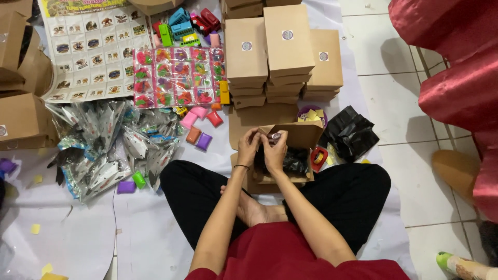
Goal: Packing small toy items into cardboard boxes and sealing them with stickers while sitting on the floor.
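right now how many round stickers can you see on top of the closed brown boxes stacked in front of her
3, one per top box: left stack sticker, middle stack sticker, right stack sticker. Boxes underneath may carry more, hidden by those above.

The person wears a dark red top, its cloth filling the lower edge of the view, and the forearms are bare to above the elbows. Loose black trousers cover both legs. The feet are bare, without socks or shoes. A thin dark band circles the wrist of the left hand; the right hand shows no ring or band.
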